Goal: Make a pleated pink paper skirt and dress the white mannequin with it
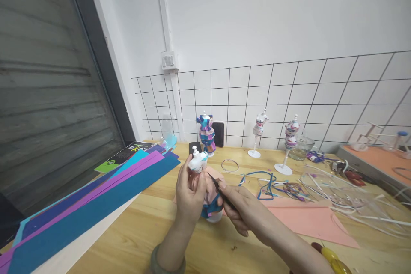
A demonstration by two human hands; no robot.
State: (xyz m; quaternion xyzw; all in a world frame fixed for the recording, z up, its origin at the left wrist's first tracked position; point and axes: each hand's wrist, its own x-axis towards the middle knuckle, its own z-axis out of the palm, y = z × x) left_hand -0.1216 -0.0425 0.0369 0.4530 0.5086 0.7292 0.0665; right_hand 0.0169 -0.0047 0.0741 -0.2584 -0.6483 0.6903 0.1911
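Observation:
A miniature dress form (198, 161), white at the top with light blue marks, stands tilted in front of me, with pink and blue pieces (210, 195) around its lower part. My left hand (189, 186) is closed around its upper body. Slim black tweezers (228, 199) are gripped in my right hand (239, 205), their pointed tip close to the form's waist beside my left fingers. Whether the tip touches the pink material cannot be made out. Part of the form is hidden behind both hands.
Coloured foam sheets (105, 214) lie at left. Behind stand a decorated dress form (207, 133), two more forms (260, 124) (291, 135), and a phone (218, 134). Right are a glass bowl (301, 147), tangled strips (346, 192) and a pink sheet (311, 220). A ring (230, 165) lies mid-table.

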